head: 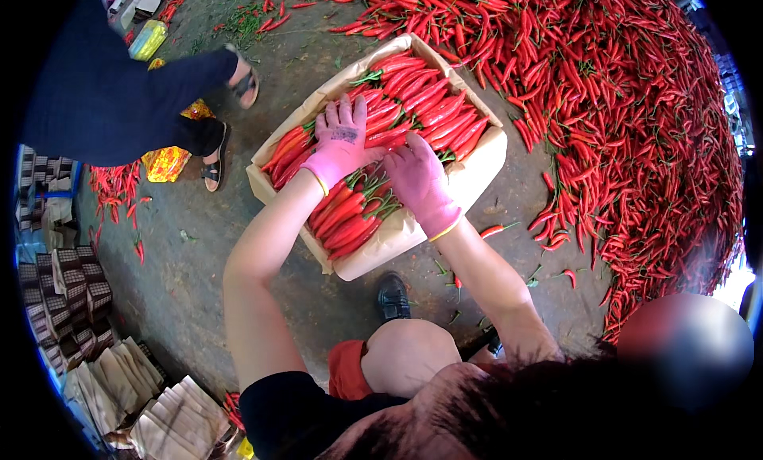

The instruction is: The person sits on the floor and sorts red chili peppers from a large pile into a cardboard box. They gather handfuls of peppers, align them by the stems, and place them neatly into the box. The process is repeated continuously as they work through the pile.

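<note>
A box lined with brown paper (390, 242) sits on the floor before me, filled with rows of red chili peppers (441, 111). In the near part, their green stems (378, 193) point toward the middle of the box. My left hand (341, 139), in a pink glove, rests palm down across the peppers, fingers spread. My right hand (418, 177), also gloved in pink, reaches over the box's near right side. Its fingers bend down onto the peppers beside my left thumb; whether they grip one is hidden.
A large heap of loose red chilies (620, 102) covers the floor at right. A person in dark clothes (107, 96) stands at upper left, beside a yellow-and-red bag (167, 163). Stacked boxes (65, 293) and folded brown paper (179, 421) lie at lower left.
</note>
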A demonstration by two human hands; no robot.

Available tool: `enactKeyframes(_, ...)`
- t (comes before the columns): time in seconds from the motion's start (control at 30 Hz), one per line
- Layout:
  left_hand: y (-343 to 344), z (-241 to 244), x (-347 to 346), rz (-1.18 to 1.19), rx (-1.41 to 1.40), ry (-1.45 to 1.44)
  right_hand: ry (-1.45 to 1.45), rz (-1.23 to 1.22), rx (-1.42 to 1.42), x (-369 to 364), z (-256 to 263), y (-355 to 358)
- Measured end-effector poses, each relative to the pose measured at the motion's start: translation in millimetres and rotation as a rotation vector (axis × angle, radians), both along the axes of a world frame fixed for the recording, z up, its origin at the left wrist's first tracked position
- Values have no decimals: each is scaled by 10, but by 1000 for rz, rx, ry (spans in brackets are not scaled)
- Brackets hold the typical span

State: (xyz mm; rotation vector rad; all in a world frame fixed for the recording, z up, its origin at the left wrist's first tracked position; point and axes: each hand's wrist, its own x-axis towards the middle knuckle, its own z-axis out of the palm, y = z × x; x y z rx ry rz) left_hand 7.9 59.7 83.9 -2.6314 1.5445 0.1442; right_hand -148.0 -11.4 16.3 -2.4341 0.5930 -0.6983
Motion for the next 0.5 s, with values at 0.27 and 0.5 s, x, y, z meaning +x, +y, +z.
enactKeyframes(0.27, 734, 287, 144, -15, -853, 402, -157, 118, 470, -110, 836, -226)
enactKeyframes(0.5, 1042, 309, -312, 331, -1133, 766, 184, 302, -211, 804, 546, -550)
